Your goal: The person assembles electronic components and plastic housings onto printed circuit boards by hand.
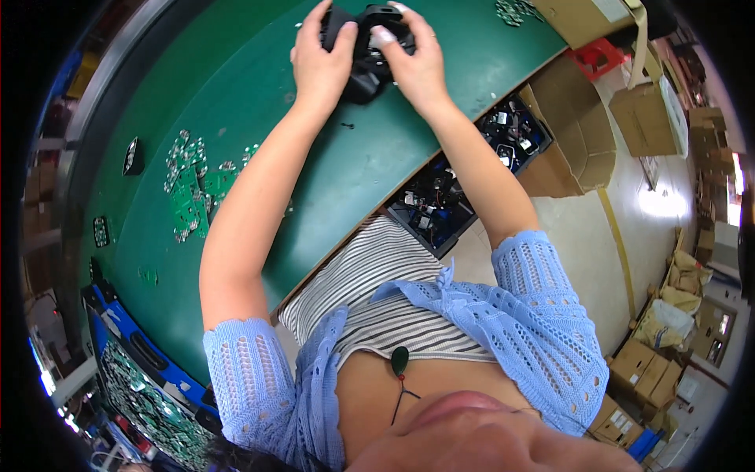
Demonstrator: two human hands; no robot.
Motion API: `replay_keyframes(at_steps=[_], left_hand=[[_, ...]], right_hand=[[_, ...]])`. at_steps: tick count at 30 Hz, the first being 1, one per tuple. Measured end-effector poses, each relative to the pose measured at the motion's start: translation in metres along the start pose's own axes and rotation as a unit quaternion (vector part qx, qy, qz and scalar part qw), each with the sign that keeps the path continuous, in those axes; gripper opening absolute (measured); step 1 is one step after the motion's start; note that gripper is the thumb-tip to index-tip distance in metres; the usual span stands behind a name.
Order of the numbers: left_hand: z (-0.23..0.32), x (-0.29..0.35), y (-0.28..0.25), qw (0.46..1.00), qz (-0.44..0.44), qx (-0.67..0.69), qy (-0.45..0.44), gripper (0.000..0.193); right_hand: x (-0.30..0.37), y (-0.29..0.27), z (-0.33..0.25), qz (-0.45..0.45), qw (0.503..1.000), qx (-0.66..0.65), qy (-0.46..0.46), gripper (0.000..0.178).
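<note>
At the far edge of the view my left hand is closed around the left side of a black plastic housing, thumb pressed on it. My right hand grips the same housing from the right, its thumb over the inner parts. Some silvery bits show inside the housing between the two hands; its exact kind cannot be made out. It is at the green work table, and whether it rests on the surface is hidden. A small black piece lies on the table just nearer than the housing.
Green circuit boards lie in a pile left of my left forearm. A blue-edged bin of boards stands at the lower left. Black trays of dark parts sit under the table's right edge, beside an open cardboard box.
</note>
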State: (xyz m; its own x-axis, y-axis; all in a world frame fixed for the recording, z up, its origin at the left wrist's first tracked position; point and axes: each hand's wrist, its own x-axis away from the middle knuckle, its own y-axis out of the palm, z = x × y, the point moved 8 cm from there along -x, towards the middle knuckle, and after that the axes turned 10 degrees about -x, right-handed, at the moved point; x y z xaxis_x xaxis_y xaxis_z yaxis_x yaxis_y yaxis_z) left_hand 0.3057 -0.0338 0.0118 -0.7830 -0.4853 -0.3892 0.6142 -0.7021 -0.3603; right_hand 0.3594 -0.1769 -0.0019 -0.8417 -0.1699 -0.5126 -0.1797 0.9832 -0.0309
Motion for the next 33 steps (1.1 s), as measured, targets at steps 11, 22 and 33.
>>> replay_keyframes(at_steps=[11, 22, 33], left_hand=[[-0.019, 0.000, 0.009, 0.956, -0.146, -0.242, 0.078, 0.069], [-0.004, 0.016, -0.203, 0.976, 0.056, -0.209, 0.025, 0.040], [-0.105, 0.067, -0.251, 0.967, -0.026, -0.251, -0.031, 0.032]], right_hand=[[-0.020, -0.012, 0.014, -0.026, 0.983, -0.113, 0.143, 0.038], [-0.025, -0.036, -0.066, 0.038, 0.964, 0.196, -0.174, 0.029], [0.077, 0.150, -0.087, -0.527, 0.761, 0.347, -0.146, 0.046]])
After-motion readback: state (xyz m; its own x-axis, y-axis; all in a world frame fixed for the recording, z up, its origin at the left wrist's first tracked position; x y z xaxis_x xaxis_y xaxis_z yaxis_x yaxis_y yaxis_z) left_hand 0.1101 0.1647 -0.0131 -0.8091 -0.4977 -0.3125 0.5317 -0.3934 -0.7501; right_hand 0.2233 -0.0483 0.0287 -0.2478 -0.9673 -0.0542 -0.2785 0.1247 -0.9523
